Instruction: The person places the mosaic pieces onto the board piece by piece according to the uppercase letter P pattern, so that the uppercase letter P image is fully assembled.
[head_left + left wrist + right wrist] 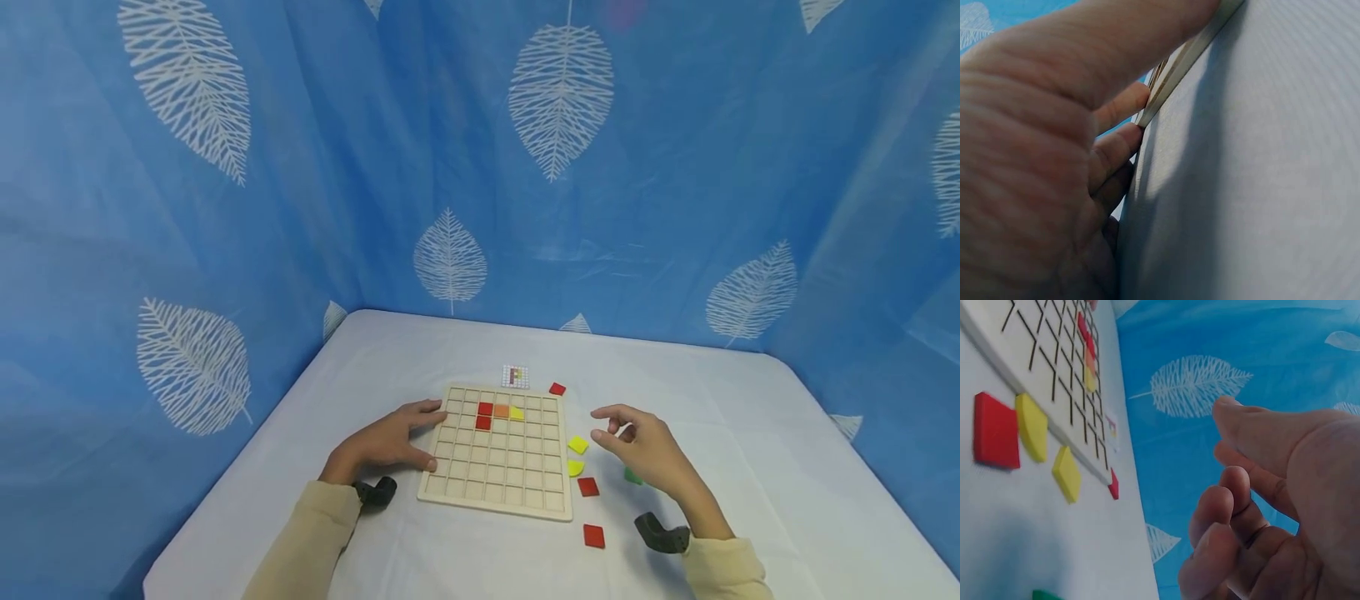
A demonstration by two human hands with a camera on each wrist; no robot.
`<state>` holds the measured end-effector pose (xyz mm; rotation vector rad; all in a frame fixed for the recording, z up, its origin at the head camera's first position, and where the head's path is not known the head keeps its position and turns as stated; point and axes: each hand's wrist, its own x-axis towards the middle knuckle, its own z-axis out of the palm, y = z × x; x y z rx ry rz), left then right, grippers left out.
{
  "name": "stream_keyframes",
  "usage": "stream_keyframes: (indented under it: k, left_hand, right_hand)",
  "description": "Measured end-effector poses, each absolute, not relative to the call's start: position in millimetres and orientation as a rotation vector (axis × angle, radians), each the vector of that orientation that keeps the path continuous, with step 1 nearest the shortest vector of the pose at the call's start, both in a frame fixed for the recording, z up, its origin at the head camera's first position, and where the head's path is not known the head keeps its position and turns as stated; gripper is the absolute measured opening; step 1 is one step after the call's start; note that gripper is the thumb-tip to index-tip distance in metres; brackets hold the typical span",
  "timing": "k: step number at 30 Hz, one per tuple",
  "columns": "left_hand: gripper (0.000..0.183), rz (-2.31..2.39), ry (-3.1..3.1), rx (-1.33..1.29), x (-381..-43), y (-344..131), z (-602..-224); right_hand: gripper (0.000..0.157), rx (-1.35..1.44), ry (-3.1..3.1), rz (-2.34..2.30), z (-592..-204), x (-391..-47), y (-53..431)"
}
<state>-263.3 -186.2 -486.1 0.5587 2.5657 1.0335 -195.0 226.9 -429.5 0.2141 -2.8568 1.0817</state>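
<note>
A pale wooden grid board [495,475] lies on the table. Two red square tiles [483,422], an orange tile [502,411] and a yellow tile [517,413] sit in cells near its far side. My left hand [390,439] rests along the board's left edge, thumb and fingers spread and touching the rim. Off to the right, my right hand [643,447] hovers above the table, holding nothing. Its thumb and index finger are apart, and the other fingers curl loosely in the right wrist view.
Right of the board lie a yellow tile [578,444], a round-edged yellow tile [575,468], red tiles [593,536] and a green piece [633,475] partly hidden by my right hand. Behind the board are a small patterned card [515,377] and another red tile [557,389].
</note>
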Motion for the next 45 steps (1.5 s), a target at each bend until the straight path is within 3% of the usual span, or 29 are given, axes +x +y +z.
stream_keyframes:
  k: [15,45]
  left_hand:
    - [0.095,1.021,2.575,0.58,-265,-185,-486]
    - [0.099,1.042,2.565,0.544,-265,-186,-486]
  right_hand:
    - [0.039,0.113,-2.957,1.172,-448,-184,243]
    - [0.032,0.469,-3.035,1.392,-473,-186,240]
